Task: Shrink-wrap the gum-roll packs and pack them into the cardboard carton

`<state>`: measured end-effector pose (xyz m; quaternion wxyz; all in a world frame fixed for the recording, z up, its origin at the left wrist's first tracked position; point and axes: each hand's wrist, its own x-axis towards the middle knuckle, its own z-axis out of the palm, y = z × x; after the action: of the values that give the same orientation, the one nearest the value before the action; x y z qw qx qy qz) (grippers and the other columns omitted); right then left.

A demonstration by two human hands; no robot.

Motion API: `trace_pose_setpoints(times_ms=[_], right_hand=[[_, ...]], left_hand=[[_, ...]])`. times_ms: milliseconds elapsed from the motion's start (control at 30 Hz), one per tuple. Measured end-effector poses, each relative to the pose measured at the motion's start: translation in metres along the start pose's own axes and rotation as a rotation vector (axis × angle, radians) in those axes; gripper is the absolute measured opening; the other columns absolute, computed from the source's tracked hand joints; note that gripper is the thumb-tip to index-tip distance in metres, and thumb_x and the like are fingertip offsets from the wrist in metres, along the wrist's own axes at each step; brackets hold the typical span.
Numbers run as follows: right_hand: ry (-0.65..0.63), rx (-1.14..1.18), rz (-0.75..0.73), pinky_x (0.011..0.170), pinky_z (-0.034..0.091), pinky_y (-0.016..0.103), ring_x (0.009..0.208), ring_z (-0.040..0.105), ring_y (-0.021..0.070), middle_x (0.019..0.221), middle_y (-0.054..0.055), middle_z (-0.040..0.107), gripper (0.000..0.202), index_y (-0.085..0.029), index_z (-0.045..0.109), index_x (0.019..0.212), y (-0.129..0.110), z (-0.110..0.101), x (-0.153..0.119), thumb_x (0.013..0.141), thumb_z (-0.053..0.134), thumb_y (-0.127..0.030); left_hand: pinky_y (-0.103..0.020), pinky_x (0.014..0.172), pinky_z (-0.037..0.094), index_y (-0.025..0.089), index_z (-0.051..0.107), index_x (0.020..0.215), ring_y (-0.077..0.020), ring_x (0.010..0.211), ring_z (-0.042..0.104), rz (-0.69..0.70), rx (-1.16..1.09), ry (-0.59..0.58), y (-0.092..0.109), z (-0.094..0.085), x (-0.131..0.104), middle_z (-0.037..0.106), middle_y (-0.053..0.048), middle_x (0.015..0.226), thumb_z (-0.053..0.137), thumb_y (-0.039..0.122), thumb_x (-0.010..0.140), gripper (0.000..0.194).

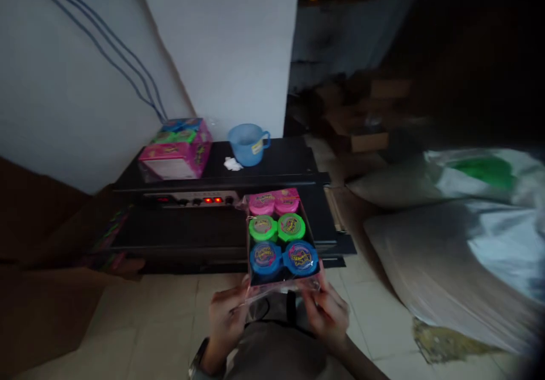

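Observation:
Between my two hands is a pink display box of gum tape rolls in a clear plastic wrapper. Pink, green and blue round cases sit in it in pairs. My left hand is closed on the loose film at the near left corner. At the near right corner, my right hand pinches the wrapper and box edge. The far end of the box is over the front part of a black machine, whose control panel shows red lit digits.
On the machine's top stand another pink box of gum rolls, a blue plastic mug and a crumpled white scrap. A cardboard box is at left. Large sacks lie at right, with open cartons behind.

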<state>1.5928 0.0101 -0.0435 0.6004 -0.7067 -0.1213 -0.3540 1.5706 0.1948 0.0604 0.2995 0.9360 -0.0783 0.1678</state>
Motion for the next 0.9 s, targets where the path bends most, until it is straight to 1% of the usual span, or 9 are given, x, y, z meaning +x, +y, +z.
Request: trace_pose_setpoints(times_ms=[167, 333, 433, 533, 633, 733, 767, 833, 900], right_hand=[[0.068, -0.109, 0.143, 0.054, 0.055, 0.021, 0.065, 0.069, 0.0141, 0.099, 0.012, 0.073, 0.023, -0.018, 0.056, 0.067, 0.027, -0.019, -0.020, 0.085, 0.060, -0.004], [0.097, -0.188, 0.228, 0.054, 0.053, 0.023, 0.060, 0.067, 0.0139, 0.097, 0.014, 0.074, 0.032, -0.019, 0.052, 0.060, 0.064, -0.001, -0.046, 0.092, 0.055, -0.013], [0.145, -0.235, 0.279, 0.055, 0.053, 0.022, 0.063, 0.067, 0.0143, 0.095, 0.013, 0.074, 0.035, -0.020, 0.049, 0.058, 0.082, 0.013, -0.048, 0.093, 0.055, -0.019], [0.147, -0.269, 0.357, 0.062, 0.055, 0.024, 0.064, 0.067, 0.0155, 0.084, 0.011, 0.073, 0.031, -0.020, 0.053, 0.062, 0.094, 0.020, -0.046, 0.093, 0.053, -0.021], [0.074, -0.268, 0.393, 0.072, 0.057, 0.029, 0.069, 0.068, 0.0177, 0.074, 0.007, 0.069, 0.021, -0.021, 0.059, 0.071, 0.095, 0.014, -0.046, 0.092, 0.054, -0.023], [-0.078, -0.228, 0.391, 0.084, 0.057, 0.035, 0.089, 0.070, 0.0223, 0.098, 0.012, 0.071, 0.008, -0.019, 0.062, 0.080, 0.089, -0.009, -0.042, 0.087, 0.061, -0.024], [-0.127, -0.205, 0.389, 0.088, 0.056, 0.037, 0.099, 0.068, 0.0247, 0.110, 0.015, 0.069, 0.006, -0.018, 0.063, 0.085, 0.086, -0.019, -0.038, 0.086, 0.062, -0.024], [-0.152, -0.174, 0.415, 0.089, 0.056, 0.038, 0.110, 0.065, 0.0269, 0.122, 0.017, 0.064, 0.009, -0.017, 0.063, 0.093, 0.084, -0.041, -0.023, 0.087, 0.059, -0.023], [-0.116, -0.171, 0.460, 0.078, 0.058, 0.033, 0.098, 0.069, 0.0232, 0.112, 0.013, 0.068, 0.013, -0.018, 0.063, 0.099, 0.087, -0.057, 0.004, 0.090, 0.055, -0.020]], left_hand=[[-0.020, 0.048, 0.051, 0.016, 0.079, 0.073, -0.0143, 0.048, 0.063, -0.062, -0.119, -0.197, -0.016, 0.053, 0.010, 0.068, -0.004, 0.056, 0.056, 0.039, 0.090, 0.036], [-0.025, 0.055, 0.056, 0.016, 0.079, 0.075, -0.0175, 0.055, 0.067, -0.142, -0.176, -0.192, -0.048, 0.092, 0.012, 0.073, -0.007, 0.065, 0.062, 0.041, 0.085, 0.032], [-0.032, 0.068, 0.060, 0.016, 0.079, 0.083, -0.0215, 0.069, 0.072, -0.226, -0.215, -0.168, -0.064, 0.113, 0.013, 0.076, -0.009, 0.080, 0.062, 0.045, 0.084, 0.034], [-0.032, 0.067, 0.060, 0.015, 0.078, 0.077, -0.0210, 0.066, 0.071, -0.265, -0.237, -0.212, -0.073, 0.126, 0.015, 0.076, -0.009, 0.077, 0.061, 0.045, 0.084, 0.035], [-0.033, 0.072, 0.060, 0.015, 0.078, 0.082, -0.0216, 0.073, 0.072, -0.275, -0.256, -0.294, -0.079, 0.117, 0.021, 0.076, -0.010, 0.083, 0.065, 0.039, 0.082, 0.027], [-0.037, 0.088, 0.057, 0.015, 0.072, 0.111, -0.0252, 0.104, 0.068, -0.139, -0.303, -0.480, -0.080, 0.087, 0.041, 0.072, -0.013, 0.112, 0.069, 0.032, 0.078, 0.037], [-0.036, 0.086, 0.057, 0.016, 0.068, 0.119, -0.0253, 0.109, 0.066, -0.074, -0.312, -0.534, -0.079, 0.076, 0.052, 0.069, -0.014, 0.118, 0.067, 0.031, 0.079, 0.042], [-0.030, 0.071, 0.056, 0.017, 0.067, 0.119, -0.0223, 0.102, 0.065, -0.010, -0.263, -0.523, -0.071, 0.060, 0.076, 0.068, -0.014, 0.114, 0.061, 0.030, 0.085, 0.037], [-0.025, 0.064, 0.052, 0.018, 0.070, 0.107, -0.0188, 0.093, 0.064, 0.018, -0.133, -0.452, -0.056, 0.055, 0.100, 0.065, -0.011, 0.104, 0.058, 0.030, 0.088, 0.025]])
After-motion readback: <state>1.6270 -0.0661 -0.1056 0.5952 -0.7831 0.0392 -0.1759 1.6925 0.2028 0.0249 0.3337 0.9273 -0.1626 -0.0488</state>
